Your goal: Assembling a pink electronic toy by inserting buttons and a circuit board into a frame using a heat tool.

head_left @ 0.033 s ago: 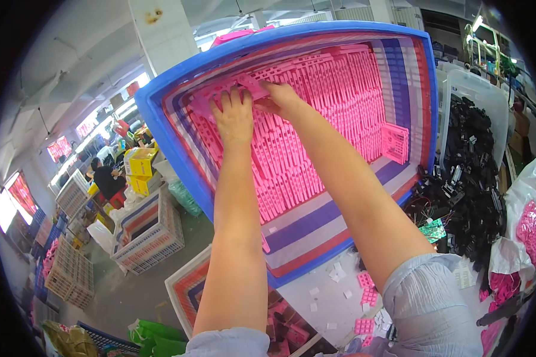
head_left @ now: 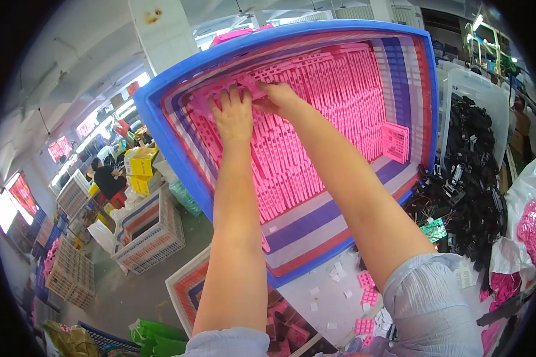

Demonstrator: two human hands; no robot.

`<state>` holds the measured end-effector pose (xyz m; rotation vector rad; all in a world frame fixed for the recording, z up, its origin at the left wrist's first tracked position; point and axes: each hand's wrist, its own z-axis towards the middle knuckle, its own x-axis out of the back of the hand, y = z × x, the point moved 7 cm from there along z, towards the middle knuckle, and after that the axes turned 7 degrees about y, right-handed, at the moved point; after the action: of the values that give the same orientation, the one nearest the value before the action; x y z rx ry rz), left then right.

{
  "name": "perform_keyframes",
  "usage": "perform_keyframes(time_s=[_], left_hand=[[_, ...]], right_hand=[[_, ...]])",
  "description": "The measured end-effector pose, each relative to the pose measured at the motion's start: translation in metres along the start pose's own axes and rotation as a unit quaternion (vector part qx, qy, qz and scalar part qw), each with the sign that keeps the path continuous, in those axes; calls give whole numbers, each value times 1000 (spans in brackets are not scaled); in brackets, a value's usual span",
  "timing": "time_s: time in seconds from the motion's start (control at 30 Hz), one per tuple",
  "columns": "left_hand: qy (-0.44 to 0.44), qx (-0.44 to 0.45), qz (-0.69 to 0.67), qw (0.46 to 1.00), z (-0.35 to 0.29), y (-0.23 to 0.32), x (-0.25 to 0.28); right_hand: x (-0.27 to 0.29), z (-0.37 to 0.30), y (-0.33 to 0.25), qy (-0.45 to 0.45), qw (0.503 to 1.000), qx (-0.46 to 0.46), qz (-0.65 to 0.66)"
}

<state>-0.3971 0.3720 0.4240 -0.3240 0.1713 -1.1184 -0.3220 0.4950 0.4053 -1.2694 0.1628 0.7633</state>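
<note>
Lying under the left hand (head_left: 235,118), a pink panel (head_left: 219,87) passes its fingertips (head_left: 234,91).

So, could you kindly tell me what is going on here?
A person is reaching into a blue crate with a striped lining. The left hand rests with fingers spread over pink plastic pieces near the upper left corner; the right hand is just beside it, its fingertips partly hidden, so its grip is unclear. Rows of pink parts stand closely packed across the crate, and a small pink stack sits at its right side.
</note>
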Motion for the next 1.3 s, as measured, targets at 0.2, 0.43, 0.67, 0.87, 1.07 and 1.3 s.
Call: perform_keyframes(time_s=[0.2, 0.43, 0.67, 0.87, 1.07, 1.3], left_hand=[[62, 120, -11, 991, -11, -15, -1], [40, 76, 4, 996, -16, -15, -3], [118, 248, -164, 947, -43, 11, 53], [-52, 523, -259, 811, -126, 1, -18], [-113, 471, -146, 862, -92, -11, -47], [-147, 439, -240, 853, -83, -7, -70]], right_hand=[[-10, -7, 3, 9, 1000, -9, 19], [-16, -22, 9, -12, 999, -46, 20], [-22, -14, 9, -7, 998, -59, -31], [-31, -26, 9, -26, 996, -86, -27], [-52, -36, 0, -48, 996, -75, -23], [-17, -76, -3, -67, 997, -13, -23]])
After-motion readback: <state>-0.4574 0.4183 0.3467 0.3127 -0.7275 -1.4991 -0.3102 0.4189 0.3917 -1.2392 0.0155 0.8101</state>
